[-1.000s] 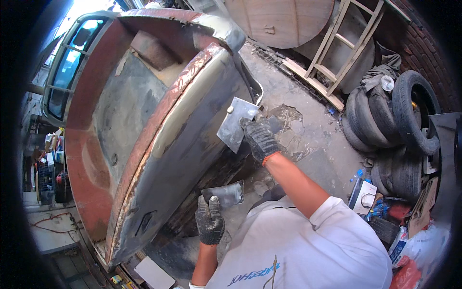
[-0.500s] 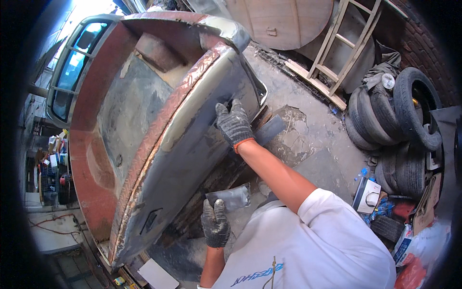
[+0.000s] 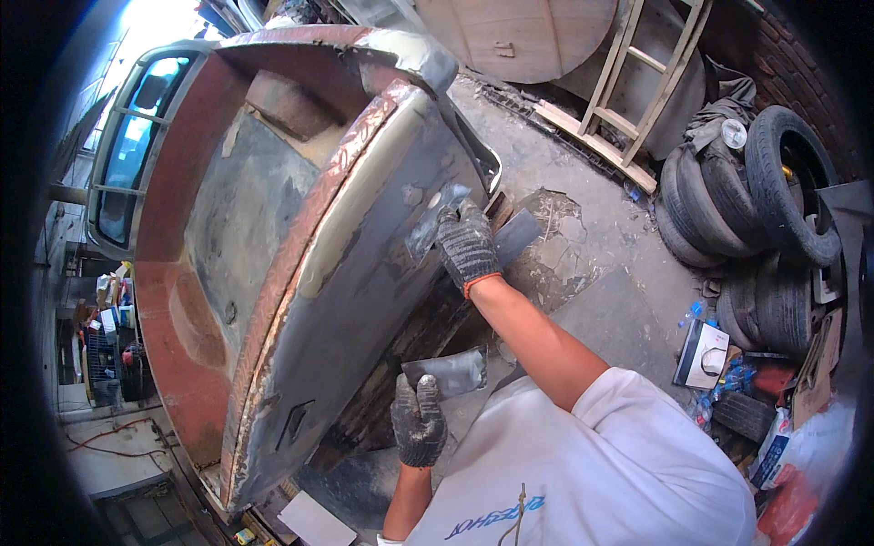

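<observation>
My right hand (image 3: 466, 241), in a grey knit glove with orange cuff, grips a thin metal spreader (image 3: 423, 232) against the grey, patchy outer side of a large boat-like shell (image 3: 355, 318), near its far end. My left hand (image 3: 417, 423), in a similar smudged glove, holds a rectangular metal plate (image 3: 446, 371) lower down, beside the shell. The shell has a worn red rim (image 3: 305, 241), a red-brown interior and a grey inner floor (image 3: 246, 227). Pale filler-like patches show on its outer side.
A windowed frame (image 3: 137, 150) stands at the left. Right are a wooden ladder (image 3: 651, 82), stacked tyres (image 3: 787, 182), boxes (image 3: 701, 355) and plastic bags (image 3: 783, 482). A round wooden panel (image 3: 510, 32) leans at the back. The concrete floor (image 3: 628, 300) has broken patches and debris.
My right hand moved left onto the shell's side, then shifted slightly right and down, with the spreader's face showing again against the surface. My left hand stayed low with its plate.
</observation>
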`<action>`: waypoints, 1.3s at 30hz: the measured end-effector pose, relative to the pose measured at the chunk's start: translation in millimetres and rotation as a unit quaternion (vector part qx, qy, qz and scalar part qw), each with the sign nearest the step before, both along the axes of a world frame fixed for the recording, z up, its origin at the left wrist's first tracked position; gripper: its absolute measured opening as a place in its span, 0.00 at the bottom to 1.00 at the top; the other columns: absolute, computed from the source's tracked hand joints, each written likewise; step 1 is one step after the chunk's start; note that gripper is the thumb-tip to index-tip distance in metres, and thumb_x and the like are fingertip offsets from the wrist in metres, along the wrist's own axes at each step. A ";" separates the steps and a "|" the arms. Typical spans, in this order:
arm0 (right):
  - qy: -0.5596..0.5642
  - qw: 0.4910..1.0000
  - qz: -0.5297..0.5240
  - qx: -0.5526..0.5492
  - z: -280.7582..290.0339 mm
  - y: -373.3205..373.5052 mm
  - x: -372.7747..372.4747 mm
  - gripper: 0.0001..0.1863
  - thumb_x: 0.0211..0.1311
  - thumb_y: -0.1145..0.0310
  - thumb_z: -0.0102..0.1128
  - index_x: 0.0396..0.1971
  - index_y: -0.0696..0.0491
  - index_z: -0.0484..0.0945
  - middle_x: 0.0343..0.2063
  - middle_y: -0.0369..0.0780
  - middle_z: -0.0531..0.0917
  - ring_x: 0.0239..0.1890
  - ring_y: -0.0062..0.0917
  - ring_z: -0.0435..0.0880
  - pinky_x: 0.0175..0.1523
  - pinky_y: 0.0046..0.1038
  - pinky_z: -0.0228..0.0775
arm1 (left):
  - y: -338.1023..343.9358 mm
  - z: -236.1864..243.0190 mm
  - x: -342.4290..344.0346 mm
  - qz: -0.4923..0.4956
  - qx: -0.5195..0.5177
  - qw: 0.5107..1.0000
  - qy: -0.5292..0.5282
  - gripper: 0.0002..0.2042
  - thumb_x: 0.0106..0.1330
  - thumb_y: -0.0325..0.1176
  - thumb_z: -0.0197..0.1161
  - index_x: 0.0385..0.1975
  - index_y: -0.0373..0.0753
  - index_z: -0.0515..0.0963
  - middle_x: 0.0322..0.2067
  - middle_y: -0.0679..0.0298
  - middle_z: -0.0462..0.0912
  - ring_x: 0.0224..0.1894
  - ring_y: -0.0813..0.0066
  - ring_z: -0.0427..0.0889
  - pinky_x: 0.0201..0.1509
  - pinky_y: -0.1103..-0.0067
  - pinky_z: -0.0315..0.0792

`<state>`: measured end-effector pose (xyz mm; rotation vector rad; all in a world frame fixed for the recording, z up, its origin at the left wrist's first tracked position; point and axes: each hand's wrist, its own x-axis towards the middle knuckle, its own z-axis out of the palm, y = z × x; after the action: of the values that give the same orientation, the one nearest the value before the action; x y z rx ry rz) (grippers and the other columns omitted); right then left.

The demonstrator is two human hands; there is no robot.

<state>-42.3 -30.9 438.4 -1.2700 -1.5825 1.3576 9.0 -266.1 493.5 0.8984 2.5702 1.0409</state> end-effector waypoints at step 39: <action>-0.009 0.997 -0.017 0.076 28.7 -13.8 -44.4 0.26 0.62 0.56 0.49 0.44 0.68 0.73 0.43 0.60 0.76 0.48 0.51 0.73 0.57 0.42 0.62 | 13.1 8.4 3.1 0.015 -0.053 0.998 0.017 0.16 0.68 0.37 0.50 0.45 0.29 0.72 0.35 0.43 0.78 0.37 0.46 0.77 0.42 0.65 0.70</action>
<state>-86.7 -44.7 467.1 -1.2143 -1.6359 1.1850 12.1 -253.0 501.9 0.8605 2.6455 0.8953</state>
